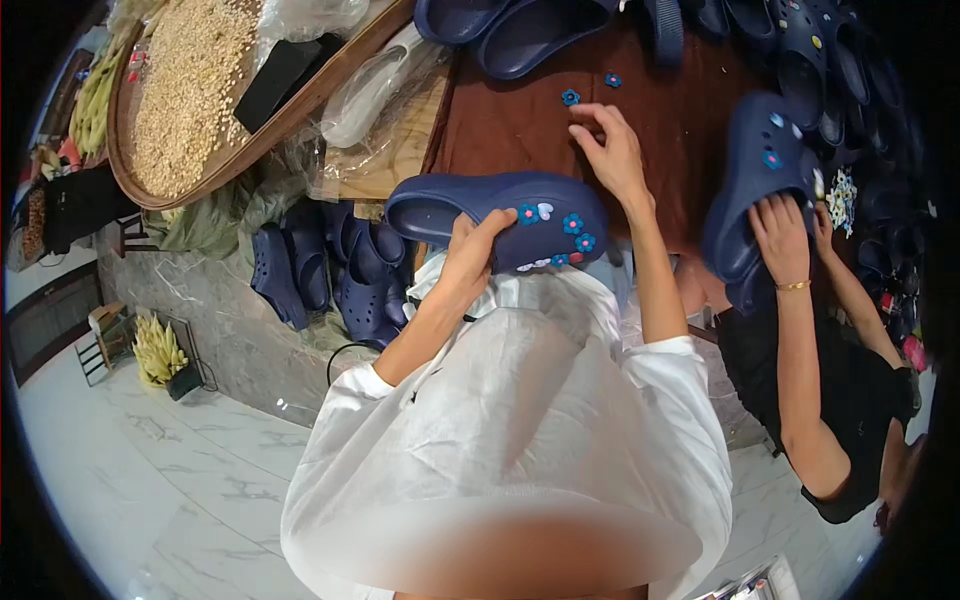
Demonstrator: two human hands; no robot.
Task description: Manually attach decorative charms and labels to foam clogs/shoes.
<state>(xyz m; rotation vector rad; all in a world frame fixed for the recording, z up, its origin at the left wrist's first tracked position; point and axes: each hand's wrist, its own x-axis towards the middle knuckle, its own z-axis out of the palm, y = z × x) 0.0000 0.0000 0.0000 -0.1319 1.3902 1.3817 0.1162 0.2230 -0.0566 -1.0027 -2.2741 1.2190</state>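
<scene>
Left hand (468,255): grip closed on navy clog (542,236), held at the worktop's (510,125) near edge. Right hand (615,155): grip loosely open, fingertips just beside blue flower charm (570,97).

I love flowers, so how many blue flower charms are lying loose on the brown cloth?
2: one flower charm just beyond the fingertips of the right hand, another farther away, slightly right. Others may be hidden under the clogs.
</scene>
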